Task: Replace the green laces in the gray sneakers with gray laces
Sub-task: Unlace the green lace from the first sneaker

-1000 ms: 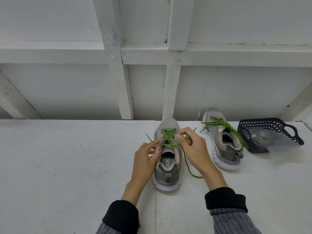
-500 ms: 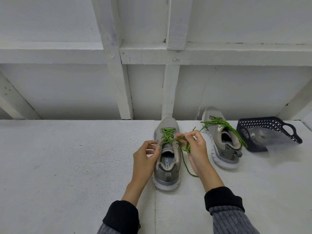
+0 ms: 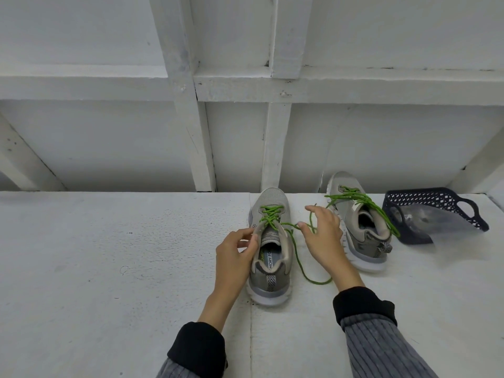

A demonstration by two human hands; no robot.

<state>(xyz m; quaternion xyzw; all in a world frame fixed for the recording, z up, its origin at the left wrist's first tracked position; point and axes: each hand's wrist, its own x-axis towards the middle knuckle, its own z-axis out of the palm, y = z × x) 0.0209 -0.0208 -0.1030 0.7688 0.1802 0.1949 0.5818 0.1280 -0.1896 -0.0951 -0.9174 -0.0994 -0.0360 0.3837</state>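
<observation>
Left hand (image 3: 236,248) pinching collar of near gray sneaker (image 3: 270,253) on white worktop (image 3: 109,255), right hand (image 3: 323,231) fingers curled, gripping loosened green lace (image 3: 297,241) beside it, second sneaker (image 3: 360,222) laced green, near dark basket (image 3: 436,211)

The near sneaker (image 3: 268,252) stands upright on its sole, heel toward the viewer, gray with a pale sole. Its green lace (image 3: 272,216) crosses the lower eyelets; one loose end trails right and loops down onto the surface. The far sneaker (image 3: 357,225) stands to the right, its lace (image 3: 357,199) threaded, ends draping over the collar.
</observation>
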